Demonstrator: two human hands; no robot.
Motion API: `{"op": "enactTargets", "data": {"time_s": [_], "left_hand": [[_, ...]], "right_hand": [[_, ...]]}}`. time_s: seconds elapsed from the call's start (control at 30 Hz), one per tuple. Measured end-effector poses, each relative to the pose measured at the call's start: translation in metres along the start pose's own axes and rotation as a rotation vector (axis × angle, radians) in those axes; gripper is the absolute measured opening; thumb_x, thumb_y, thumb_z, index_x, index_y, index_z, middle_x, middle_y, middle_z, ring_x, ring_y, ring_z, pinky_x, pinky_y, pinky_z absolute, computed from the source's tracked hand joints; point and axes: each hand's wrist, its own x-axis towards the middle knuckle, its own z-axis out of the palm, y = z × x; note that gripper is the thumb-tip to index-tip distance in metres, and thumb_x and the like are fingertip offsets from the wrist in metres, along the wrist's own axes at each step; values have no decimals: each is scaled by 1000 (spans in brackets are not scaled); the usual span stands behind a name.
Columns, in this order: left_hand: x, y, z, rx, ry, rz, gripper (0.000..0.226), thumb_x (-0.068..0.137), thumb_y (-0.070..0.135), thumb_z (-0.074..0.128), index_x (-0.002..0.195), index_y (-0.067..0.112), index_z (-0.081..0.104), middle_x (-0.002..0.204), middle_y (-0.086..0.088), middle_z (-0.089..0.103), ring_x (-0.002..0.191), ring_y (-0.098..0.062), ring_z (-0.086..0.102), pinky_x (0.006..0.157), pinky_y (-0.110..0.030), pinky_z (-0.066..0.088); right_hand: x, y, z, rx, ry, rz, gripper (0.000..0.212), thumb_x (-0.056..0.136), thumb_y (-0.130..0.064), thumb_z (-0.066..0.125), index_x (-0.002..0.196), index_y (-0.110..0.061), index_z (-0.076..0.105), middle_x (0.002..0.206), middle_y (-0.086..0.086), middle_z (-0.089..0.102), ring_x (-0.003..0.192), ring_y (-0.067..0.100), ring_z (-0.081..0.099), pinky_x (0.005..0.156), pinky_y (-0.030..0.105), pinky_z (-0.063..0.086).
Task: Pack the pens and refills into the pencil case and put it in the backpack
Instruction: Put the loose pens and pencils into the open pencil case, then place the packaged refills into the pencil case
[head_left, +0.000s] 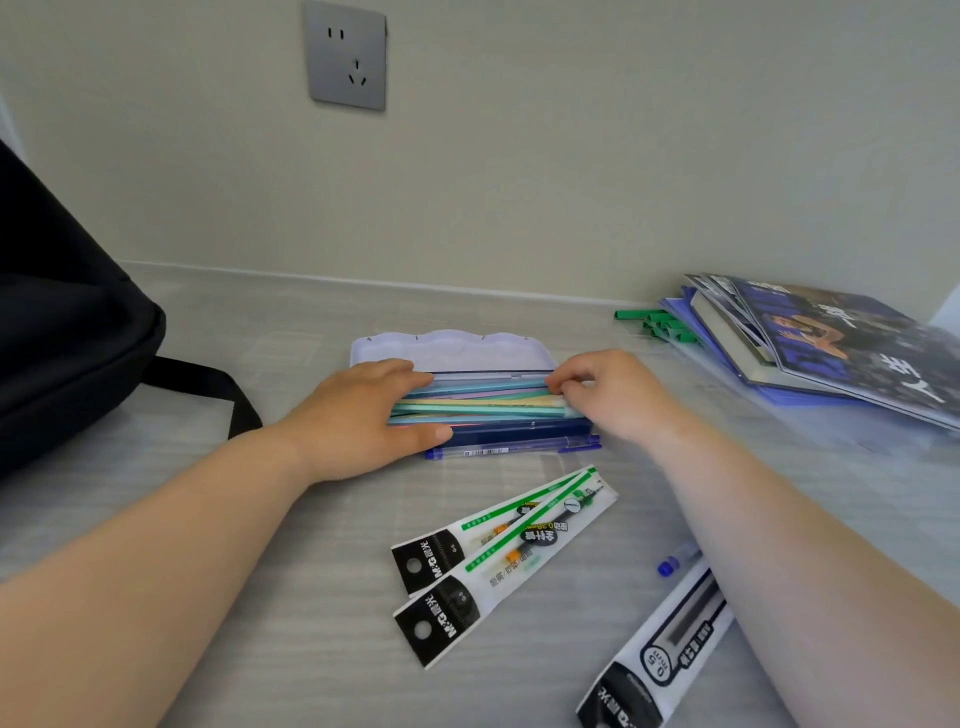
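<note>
The pencil case (519, 434) lies open between the two hands — the left hand (358, 421) on its left end, the right hand (605, 395) at its right end — with pens (483, 405) lying lengthwise in it and its lid (452, 351) behind the fingers. A loose pen (511, 451) lies just before the case, the refill packs (498, 561) nearer still, between the forearms, and another pack (670, 644) under the right forearm. The backpack (67, 322) stands well left of the left hand; books (810, 343) lie stacked well right of the right hand.
</note>
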Motion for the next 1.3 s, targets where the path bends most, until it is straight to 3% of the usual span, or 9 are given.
{"op": "enactTargets", "data": {"time_s": [0.23,0.37,0.47,0.57,0.63,0.73,0.83,1.03,1.3], "left_hand": [[-1,2,-2,-68,33,5,63,70,43,67,125,22,45,135,3,48,123,-17,41,101,-28,31],[-2,2,-2,-93,48,-18,64,67,40,71,123,22,46,133,2,49,122,-19,43,99,-28,31],[-4,4,-3,-98,50,-32,63,67,39,71,123,21,47,133,1,50,121,-20,43,100,-30,32],[-7,6,-4,-103,44,-42,63,67,38,72,122,21,47,133,1,50,121,-20,43,100,-31,33],[-11,7,-5,-109,37,-48,63,67,38,72,122,21,47,133,0,50,121,-20,43,100,-32,33],[-14,10,-6,-116,21,-67,65,67,38,72,124,21,46,134,0,48,122,-21,42,102,-32,33],[-15,11,-7,-131,-7,-97,67,68,41,70,126,21,43,136,0,45,123,-20,41,103,-32,33],[-24,4,-10,-158,-51,-101,71,73,39,66,133,18,33,141,-3,38,128,-20,35,103,-29,29],[-28,-9,-9,-189,75,-105,63,76,35,64,131,17,38,141,-7,40,128,-22,36,104,-32,29]], "right_hand": [[-10,-11,-18,48,41,-49,26,84,-7,50,106,-12,64,114,6,66,104,18,56,83,20,36],[-35,-13,-45,-42,-82,-76,17,81,-6,56,93,-10,67,89,3,65,84,15,56,70,18,41],[-65,-8,-62,-138,-226,-52,18,81,-7,57,94,-14,67,77,-10,59,71,6,52,55,-2,35],[-93,-4,-71,-199,-366,-7,23,79,-8,59,99,-18,65,68,-24,51,57,-12,52,53,-6,34],[-107,-2,-70,-287,-423,-30,25,78,-11,60,102,-18,63,80,-20,59,65,-11,53,59,-1,36],[-117,3,-61,-402,-414,-79,26,79,-10,57,103,-17,62,111,0,59,95,12,57,80,17,40],[-119,3,-52,-519,-307,-138,19,80,-12,52,95,-18,61,108,0,59,99,18,55,81,27,42],[-107,1,-44,-551,-281,-194,18,78,-7,46,77,-25,41,105,5,57,90,24,53,68,26,34],[-78,-39,-10,-461,-20,-433,28,88,-7,43,111,-14,57,111,8,60,96,28,56,80,40,46]]}}
